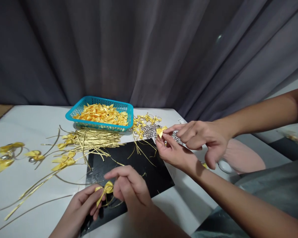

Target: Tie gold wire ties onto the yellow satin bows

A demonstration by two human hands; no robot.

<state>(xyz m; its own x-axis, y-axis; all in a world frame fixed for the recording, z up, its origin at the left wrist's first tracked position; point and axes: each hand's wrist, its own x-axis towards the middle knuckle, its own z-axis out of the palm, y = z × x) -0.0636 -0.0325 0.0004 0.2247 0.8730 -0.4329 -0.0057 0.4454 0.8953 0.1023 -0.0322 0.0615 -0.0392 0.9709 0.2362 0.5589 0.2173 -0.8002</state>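
My left hand [85, 203], low in the head view, pinches a yellow ribbon bow [106, 189] with a gold cord looping below it. Just right of the bow, my right hand [131, 185] has its index finger stretched out to the left over it, the other fingers curled; whether those fingers touch the bow or cord is hard to make out. Both hands are over the near part of a black sheet [151, 172]. Beyond them lies a pile of gold cords [96, 140].
A blue basket [99, 125] of yellow bows stands at the back. Silver bells [150, 131] lie right of it. Finished-looking bows with cords [64, 161] are at left. From the right, another person's hands [201, 135] hold a small yellow bow [161, 132].
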